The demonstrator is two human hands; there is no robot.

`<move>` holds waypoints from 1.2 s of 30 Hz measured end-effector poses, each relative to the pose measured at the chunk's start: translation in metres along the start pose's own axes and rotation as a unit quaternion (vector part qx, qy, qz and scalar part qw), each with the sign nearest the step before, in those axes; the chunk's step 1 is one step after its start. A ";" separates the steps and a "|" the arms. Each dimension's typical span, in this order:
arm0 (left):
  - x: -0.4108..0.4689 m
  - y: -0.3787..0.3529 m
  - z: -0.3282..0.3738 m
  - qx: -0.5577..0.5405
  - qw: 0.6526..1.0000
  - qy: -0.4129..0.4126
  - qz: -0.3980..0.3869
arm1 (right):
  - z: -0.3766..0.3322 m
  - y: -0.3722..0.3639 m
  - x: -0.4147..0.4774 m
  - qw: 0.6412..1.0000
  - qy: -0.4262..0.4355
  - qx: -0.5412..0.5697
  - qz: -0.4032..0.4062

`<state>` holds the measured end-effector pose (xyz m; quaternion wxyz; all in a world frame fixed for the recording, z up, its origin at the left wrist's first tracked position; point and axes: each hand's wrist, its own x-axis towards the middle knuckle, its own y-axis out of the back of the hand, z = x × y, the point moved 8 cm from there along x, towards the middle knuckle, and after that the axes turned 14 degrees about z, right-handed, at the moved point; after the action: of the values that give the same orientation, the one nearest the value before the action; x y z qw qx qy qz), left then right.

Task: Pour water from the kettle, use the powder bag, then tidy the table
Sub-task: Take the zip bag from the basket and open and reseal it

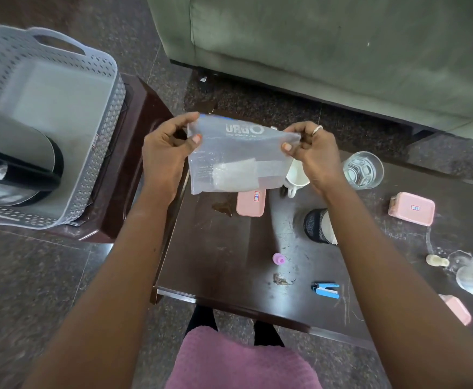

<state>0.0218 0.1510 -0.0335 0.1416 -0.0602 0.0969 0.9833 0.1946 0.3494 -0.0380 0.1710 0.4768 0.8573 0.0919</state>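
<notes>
Through the head view, my left hand (165,153) and right hand (311,155) each pinch a top corner of the clear powder bag (238,155), thumbs in front; the bag hangs stretched between them above the dark surface (229,248), just left of the white cup (297,176); a glass of water (363,170) stands right of the cup; the kettle (16,164) sits in a grey basket (100,80) well left of the cup.

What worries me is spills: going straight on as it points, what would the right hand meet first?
Likely the bag it pinches, then the left hand; the cup looks lower, though depth is unclear.
</notes>
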 end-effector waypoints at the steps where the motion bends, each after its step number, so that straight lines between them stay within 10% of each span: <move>1: 0.003 0.001 0.001 0.013 1.000 -0.017 0.009 | 0.000 -0.001 0.002 1.000 0.002 -0.021 0.005; 19: 0.041 -0.010 -0.013 0.283 0.948 -0.043 0.142 | 0.011 -0.017 0.039 0.986 -0.036 0.026 0.160; 24: 0.059 -0.021 -0.052 0.316 0.941 0.028 0.120 | 0.035 -0.045 0.038 0.994 -0.090 0.046 0.042; 36: 0.049 -0.064 -0.116 0.347 0.938 0.020 -0.011 | 0.082 -0.079 0.058 0.945 0.011 -0.327 -0.011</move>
<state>0.0044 0.2008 -0.1644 0.1625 -0.0280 0.4343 0.8856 0.1358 0.3567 -0.1513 0.3094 0.3843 0.7870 0.3704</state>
